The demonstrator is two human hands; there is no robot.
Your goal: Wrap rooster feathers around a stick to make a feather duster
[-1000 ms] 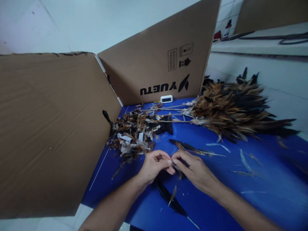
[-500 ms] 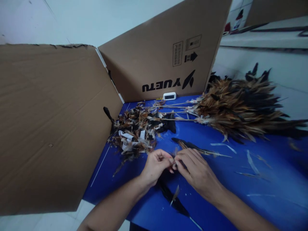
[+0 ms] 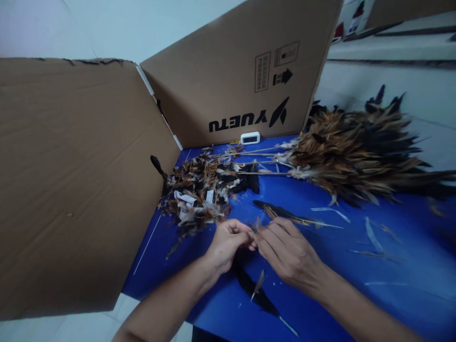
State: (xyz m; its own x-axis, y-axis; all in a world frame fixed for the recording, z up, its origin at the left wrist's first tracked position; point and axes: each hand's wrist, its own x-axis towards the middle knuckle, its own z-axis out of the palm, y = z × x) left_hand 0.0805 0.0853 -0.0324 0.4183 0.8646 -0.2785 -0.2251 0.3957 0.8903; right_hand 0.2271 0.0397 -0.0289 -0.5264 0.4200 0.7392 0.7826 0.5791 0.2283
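My left hand [image 3: 226, 244] is closed in a pinch, its thumb pressed to the forefinger. Right against it, my right hand [image 3: 287, 247] is closed too, fingertips meeting those of the left. A wispy tuft of a small feather [image 3: 257, 223] shows between the fingertips; the rest is hidden by the fingers. Below the hands a long black feather [image 3: 258, 297] with a pale quill lies on the blue tabletop [image 3: 210, 304], a small feather across it. Just beyond my right hand lie dark and brown feathers [image 3: 285, 213].
A heap of loose feathers and white scraps [image 3: 203, 190] lies at the left. Several feather dusters [image 3: 342, 152] on thin sticks lie at the right. Cardboard panels [image 3: 235, 80] wall the back and left. A small white device [image 3: 250, 138] stands by the back panel.
My right hand has turned slightly, its knuckles higher, and its fingertips have shifted left toward my left hand. My left hand keeps its pinch. The view has tilted slightly.
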